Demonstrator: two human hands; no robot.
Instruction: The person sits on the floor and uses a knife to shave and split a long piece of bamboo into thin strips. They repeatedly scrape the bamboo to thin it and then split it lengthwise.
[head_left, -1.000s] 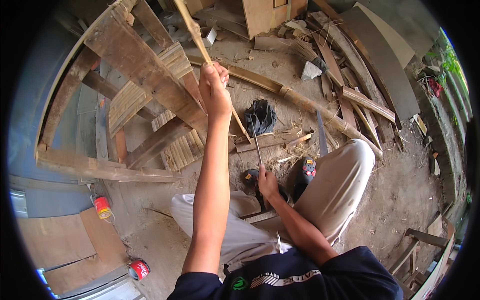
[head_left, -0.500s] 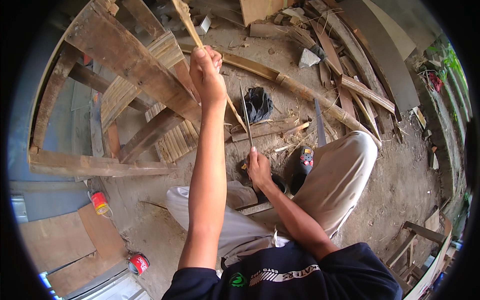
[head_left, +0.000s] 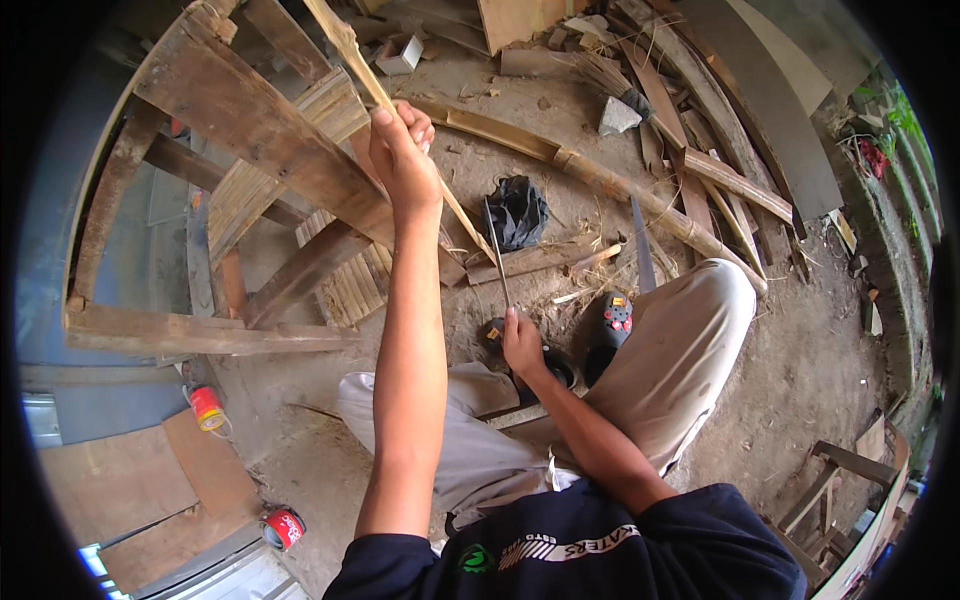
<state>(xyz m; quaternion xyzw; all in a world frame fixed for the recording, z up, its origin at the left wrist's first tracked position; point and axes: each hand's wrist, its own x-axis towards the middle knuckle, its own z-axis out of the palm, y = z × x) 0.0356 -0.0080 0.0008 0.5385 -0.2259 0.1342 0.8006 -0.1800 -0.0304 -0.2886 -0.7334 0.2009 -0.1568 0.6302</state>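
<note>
My left hand (head_left: 405, 160) is wrapped round a pale bamboo stick (head_left: 455, 208), arm stretched out ahead. The stick slants from the top edge, past a knobbly joint, down to its near end beside the knife blade. Closer to my body, my right hand (head_left: 522, 345) grips a long, thin-bladed knife (head_left: 497, 245) with the blade pointing away from me. Its handle is mostly hidden in my fingers. The blade crosses close to the stick's lower end; whether they touch I cannot tell. Just beyond lies a crumpled black plastic bag (head_left: 518, 213).
A wooden frame (head_left: 270, 140) with bamboo slats stands at the left. A long split bamboo pole (head_left: 620, 185) lies across the ground ahead, near a saw blade (head_left: 641, 245). Planks (head_left: 700, 130) are heaped at the far right. Two red cans (head_left: 207, 408) (head_left: 283, 528) sit at lower left.
My left hand has shifted slightly left and nearer, and the stick leans further left. The knife's tip has come down and tilted left; my right hand is slightly nearer.
</note>
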